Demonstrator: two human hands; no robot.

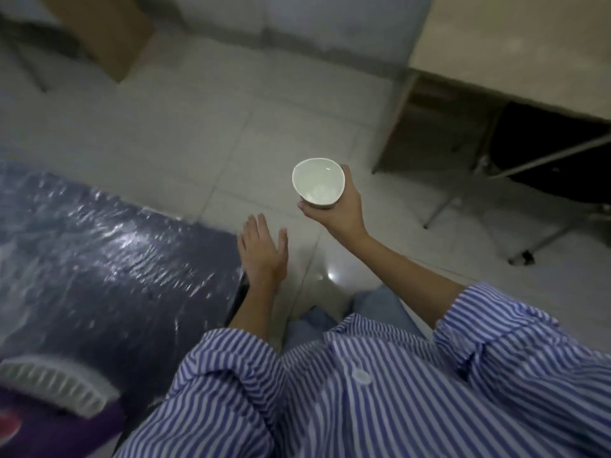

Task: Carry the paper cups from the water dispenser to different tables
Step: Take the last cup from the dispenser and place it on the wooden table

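Observation:
A white paper cup [318,181] is held upright over the tiled floor, its rim slightly squeezed out of round; whether it holds water cannot be told. My right hand [340,209] is wrapped around its lower wall from the right. My left hand [263,251] hangs lower and to the left, fingers spread and holding nothing, just past the corner of a dark blue surface covered in shiny plastic film [109,259]. No water dispenser is visible.
A beige table [515,51] stands at the upper right with a black chair [555,160] on metal legs tucked under it. A brown cardboard box [109,31] sits at the upper left. A purple object with a white ribbed part [53,388] is at the lower left.

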